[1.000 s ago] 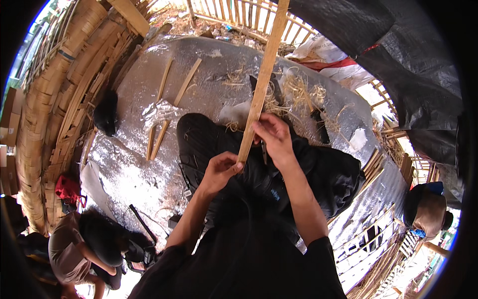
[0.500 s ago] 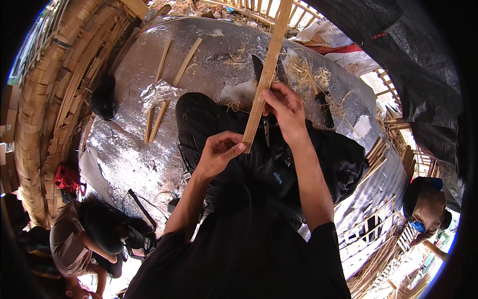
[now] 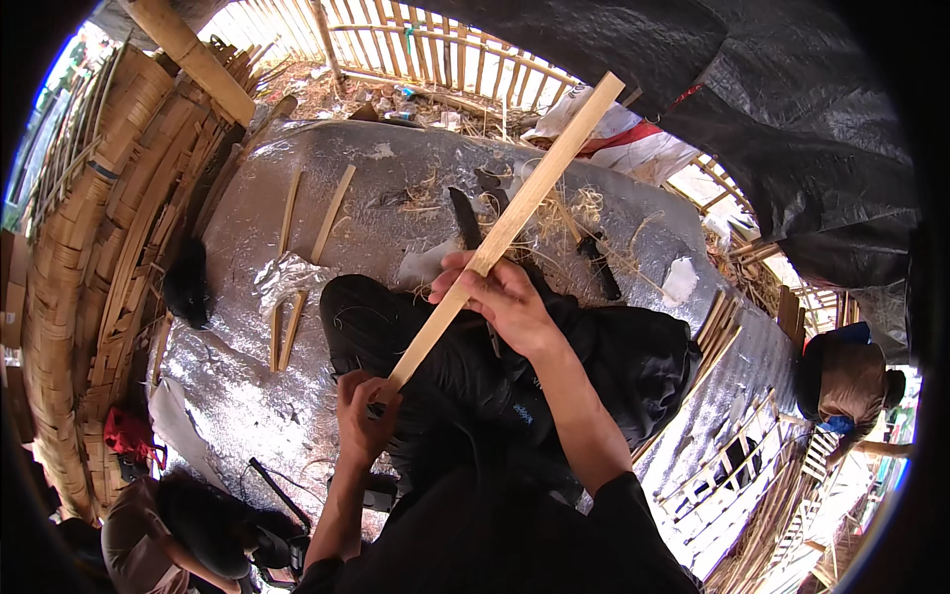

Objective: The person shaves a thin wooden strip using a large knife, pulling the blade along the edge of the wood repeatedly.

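A long, flat bamboo strip (image 3: 534, 188) slants from my lap up toward the far right. My left hand (image 3: 364, 418) is closed around its near end. Farther along, my right hand (image 3: 502, 300) grips the strip near its middle, thumb on top and fingers beneath. Below it, my crossed legs in black trousers (image 3: 623, 361) rest on the silver sheet. Just beyond my knees lies a dark blade (image 3: 463, 218), with a dark-handled knife (image 3: 600, 267) to its right among pale curled shavings (image 3: 584, 210).
Narrow strips (image 3: 333, 213) lie on the silver foil sheet (image 3: 237, 396) at left, partly under crumpled foil (image 3: 287, 282). Woven bamboo (image 3: 59, 277) lines the left side. Another person (image 3: 148, 535) crouches at lower left. Bundled strips (image 3: 714, 337) lie at right, under a dark tarp (image 3: 841, 129).
The strip has tilted rightward at its far end and now shows a paler face. Both hands have shifted left and nearer me, and the view takes in more of the far fence.
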Action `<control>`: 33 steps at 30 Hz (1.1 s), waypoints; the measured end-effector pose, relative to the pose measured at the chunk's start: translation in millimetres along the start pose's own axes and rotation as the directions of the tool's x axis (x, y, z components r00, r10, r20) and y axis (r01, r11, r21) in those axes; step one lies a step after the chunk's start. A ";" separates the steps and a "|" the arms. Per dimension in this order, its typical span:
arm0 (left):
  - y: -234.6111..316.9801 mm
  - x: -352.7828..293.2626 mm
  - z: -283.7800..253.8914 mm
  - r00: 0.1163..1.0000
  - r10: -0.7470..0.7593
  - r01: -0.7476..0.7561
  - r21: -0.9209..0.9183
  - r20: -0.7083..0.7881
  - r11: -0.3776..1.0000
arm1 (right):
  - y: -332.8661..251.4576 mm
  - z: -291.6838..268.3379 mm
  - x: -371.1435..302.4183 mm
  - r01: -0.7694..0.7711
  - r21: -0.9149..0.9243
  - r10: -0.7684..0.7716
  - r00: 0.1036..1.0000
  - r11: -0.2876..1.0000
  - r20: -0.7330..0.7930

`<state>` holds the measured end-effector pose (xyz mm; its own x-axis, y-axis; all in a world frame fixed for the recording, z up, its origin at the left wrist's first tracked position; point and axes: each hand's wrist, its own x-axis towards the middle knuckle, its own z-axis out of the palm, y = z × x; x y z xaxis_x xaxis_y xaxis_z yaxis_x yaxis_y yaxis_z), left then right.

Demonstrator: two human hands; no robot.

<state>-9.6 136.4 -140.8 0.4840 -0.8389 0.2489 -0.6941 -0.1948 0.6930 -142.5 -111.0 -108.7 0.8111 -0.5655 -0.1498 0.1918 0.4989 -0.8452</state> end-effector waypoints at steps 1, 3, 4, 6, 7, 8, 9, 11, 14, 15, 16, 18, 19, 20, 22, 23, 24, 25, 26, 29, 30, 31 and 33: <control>-3.6 -3.5 -4.2 0.999 -0.035 0.035 0.005 -0.014 0.999 | 3.4 1.4 -1.4 -0.005 -0.001 0.005 0.999 1.000 0.041; -18.0 -14.7 -10.3 0.996 -0.081 0.082 -0.024 0.028 0.996 | 13.0 9.0 -2.2 0.098 -0.082 -0.101 0.994 0.992 -0.037; -24.6 -20.0 -13.4 0.994 -0.100 0.101 -0.022 0.039 0.995 | 18.1 11.7 -3.4 0.142 -0.123 -0.152 0.986 0.982 -0.075; -22.6 -25.2 -21.3 0.985 -0.168 0.167 0.018 0.050 0.986 | 19.9 -6.3 1.4 0.025 -0.025 -0.030 0.978 0.999 -0.208; -23.0 -28.5 -23.8 0.984 -0.167 0.164 0.040 0.055 0.986 | 22.3 -15.2 3.7 -0.033 0.030 0.040 0.963 0.999 -0.267; -24.7 -29.2 -25.1 0.986 -0.159 0.155 0.060 0.057 0.986 | 23.6 -16.7 5.9 -0.021 -0.015 0.015 0.947 1.000 -0.321; -26.5 -30.4 -25.9 0.987 -0.150 0.146 0.079 0.059 0.986 | 25.0 -15.9 5.2 0.004 -0.023 -0.012 0.941 1.000 -0.338; -29.5 -34.0 -25.0 0.987 -0.154 0.152 0.054 0.039 0.987 | 25.7 -11.1 3.0 -0.021 -0.008 0.017 0.936 1.000 -0.351; -32.2 -33.5 -25.5 0.989 -0.144 0.142 0.050 0.039 0.989 | 25.5 -10.3 3.0 0.005 -0.046 -0.020 0.938 0.999 -0.347; -31.6 -32.3 -26.1 0.986 -0.162 0.162 0.009 0.046 0.987 | 25.1 -10.7 3.8 0.019 -0.049 -0.035 0.932 0.999 -0.360; -29.9 -31.1 -26.7 0.982 -0.180 0.182 -0.032 0.054 0.983 | 24.7 -11.4 4.3 0.033 -0.051 -0.050 0.926 0.998 -0.375; -29.0 -29.3 -31.6 0.962 -0.229 0.243 -0.081 0.149 0.967 | 20.6 -10.8 3.8 0.065 -0.057 -0.082 0.910 0.996 -0.405; -31.0 -27.9 -37.4 0.937 -0.257 0.284 -0.086 0.235 0.955 | 18.2 -10.8 3.4 0.074 -0.058 -0.092 0.908 0.996 -0.410; -32.1 -26.2 -42.6 0.905 -0.282 0.325 -0.088 0.319 0.942 | 16.2 -11.1 2.9 0.084 -0.059 -0.101 0.905 0.995 -0.414; -29.2 -20.5 -49.7 0.862 -0.241 0.349 -0.178 0.446 0.920 | 15.3 -11.4 2.3 0.100 -0.078 -0.123 0.903 0.992 -0.412; -27.6 -17.1 -53.7 0.835 -0.214 0.365 -0.220 0.506 0.904 | 15.9 -11.4 2.0 0.107 -0.096 -0.137 0.904 0.990 -0.404; -27.6 -13.9 -60.0 0.820 -0.180 0.372 -0.268 0.543 0.888 | 16.5 -11.1 1.6 0.115 -0.114 -0.152 0.906 0.987 -0.396; -31.2 -10.5 -66.3 0.817 -0.154 0.400 -0.353 0.556 0.846 | 17.5 -10.7 0.8 0.116 -0.127 -0.157 0.907 0.985 -0.390; -35.7 -6.6 -72.6 0.814 -0.126 0.425 -0.433 0.567 0.795 | 18.8 -10.1 -0.4 0.117 -0.141 -0.163 0.909 0.983 -0.383; -39.2 12.9 -72.0 0.795 -0.277 0.562 -0.483 0.540 0.671 | 19.9 -7.0 -1.2 0.107 -0.200 -0.173 0.920 0.974 -0.352; -31.9 27.3 -62.4 0.826 -0.334 0.538 -0.455 0.454 0.710 | 23.2 -3.3 -0.3 0.098 -0.213 -0.168 0.927 0.972 -0.337; -21.2 43.8 -46.2 0.852 -0.385 0.514 -0.422 0.356 0.747 | 26.3 4.2 1.3 0.103 -0.213 -0.170 0.930 0.972 -0.325; 8.4 82.8 -16.4 0.877 -0.320 0.470 -0.494 0.359 0.732 | 25.2 18.2 3.6 0.122 -0.212 -0.186 0.931 0.970 -0.314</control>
<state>33.3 73.7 -103.3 0.4549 -0.8557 -0.2466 -0.0173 -0.2853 0.9583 -124.7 -88.5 -121.2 0.5455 -0.8258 -0.1434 0.1682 0.2754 -0.9465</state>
